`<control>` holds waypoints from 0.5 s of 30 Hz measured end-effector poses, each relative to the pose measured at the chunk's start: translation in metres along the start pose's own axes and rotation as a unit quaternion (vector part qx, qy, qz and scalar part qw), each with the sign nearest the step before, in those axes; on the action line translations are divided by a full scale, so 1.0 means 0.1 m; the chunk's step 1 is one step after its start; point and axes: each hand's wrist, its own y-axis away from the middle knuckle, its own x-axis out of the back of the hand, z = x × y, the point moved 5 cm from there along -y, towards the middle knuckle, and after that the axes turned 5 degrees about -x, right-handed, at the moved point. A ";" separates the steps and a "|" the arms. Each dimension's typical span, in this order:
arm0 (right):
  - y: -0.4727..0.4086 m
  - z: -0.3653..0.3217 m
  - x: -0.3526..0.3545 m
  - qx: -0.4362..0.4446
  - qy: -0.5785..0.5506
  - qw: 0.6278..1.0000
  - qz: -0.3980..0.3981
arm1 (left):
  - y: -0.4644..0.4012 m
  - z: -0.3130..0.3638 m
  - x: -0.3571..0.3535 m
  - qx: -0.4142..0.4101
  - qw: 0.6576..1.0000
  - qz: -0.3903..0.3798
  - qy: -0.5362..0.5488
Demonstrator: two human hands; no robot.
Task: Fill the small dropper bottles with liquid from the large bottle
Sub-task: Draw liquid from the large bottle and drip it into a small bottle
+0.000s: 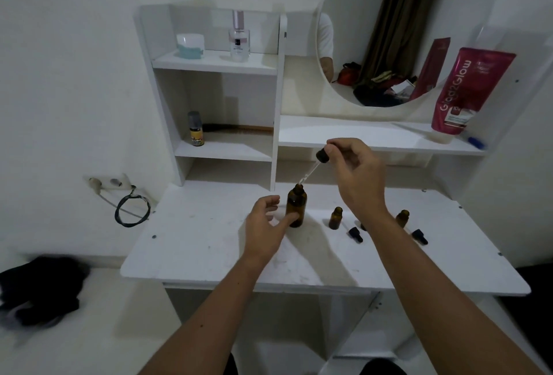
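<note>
Two bare forearms reach in over a white table (209, 255). Left hand (264, 232) rests w/ fingers relaxed, gripping nothing; one fingertip touches the lower side of the big bottle (296, 208), the rest sit just beside it. Right hand (356, 175) pinches the black cap of a dropper (311, 169), held tilted, glass tip just above and left of the big bottle's open neck.

Big bottle stands upright mid-table. Right of it, a small bottle (335, 218), open; a second small bottle (402, 218) shows past the right wrist. Two dropper caps (356, 234) lie on the table near them. Whether the pipette holds liquid can't be told.

Step in hand, as judged: working the dropper at the big bottle's mouth, either going in for a draw or coming out loaded; which one can't be told. To do it well: close the left hand round the big bottle so it can't tip; bring the pipette upright before passing the narrow neck; keep steady pressure on the bulb while carrying across; release only w/ the tip inside the small bottle's mouth. Risk: drips on the table btwn bottles, or knocking the light small bottle over.
</note>
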 end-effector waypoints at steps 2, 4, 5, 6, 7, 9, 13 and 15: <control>-0.02 0.01 -0.05 0.020 0.027 0.999 -0.009 | -0.05 -0.03 -0.08 -0.003 1.000 -0.029 -0.011; -0.02 0.05 -0.10 0.033 0.050 0.998 -0.023 | -0.08 -0.04 -0.12 -0.007 0.999 -0.043 -0.022; -0.03 0.08 -0.14 0.035 0.057 0.997 -0.034 | -0.10 -0.05 -0.13 -0.010 0.999 -0.044 -0.024; -0.03 0.11 -0.18 0.036 0.063 0.996 -0.046 | -0.11 -0.06 -0.13 -0.013 0.999 -0.043 -0.025; -0.03 0.14 -0.22 0.037 0.069 0.995 -0.059 | -0.11 -0.06 -0.13 -0.014 0.999 -0.044 -0.026; -0.01 0.19 -0.31 0.035 0.087 0.992 -0.082 | -0.12 -0.06 -0.13 -0.015 0.999 -0.044 -0.026; 0.04 0.28 -0.44 0.021 0.110 0.988 -0.104 | -0.12 -0.09 -0.14 -0.028 0.998 -0.045 -0.024; 0.06 0.33 -0.48 0.008 0.120 0.987 -0.107 | -0.12 -0.10 -0.14 -0.030 0.998 -0.045 -0.028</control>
